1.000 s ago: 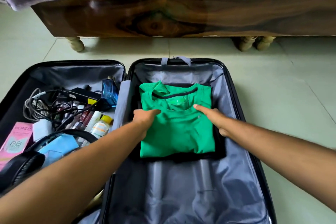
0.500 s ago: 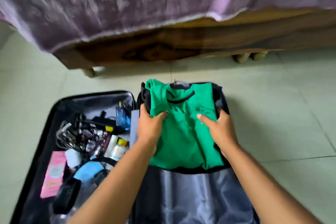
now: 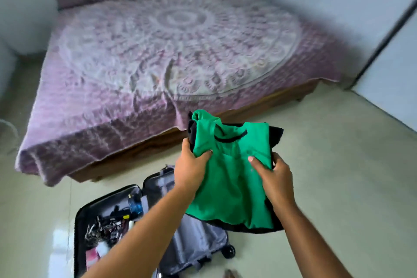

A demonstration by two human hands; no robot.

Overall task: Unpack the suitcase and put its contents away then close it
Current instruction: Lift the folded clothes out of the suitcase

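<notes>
You hold one folded clothes stack [image 3: 230, 178] above one open suitcase [image 3: 194, 239].
Your left hand [image 3: 191, 168] and right hand [image 3: 274, 177] pinch it, thumbs on one green shirt; no readable writing.

A folded green shirt [image 3: 228, 187] lies on top of a dark garment [image 3: 276, 134], both gripped by the left hand [image 3: 191, 169] and right hand [image 3: 274, 178]. Below the hands, the black suitcase [image 3: 191, 239] lies open on the floor, its left half holding cables and toiletries [image 3: 106, 230].
</notes>
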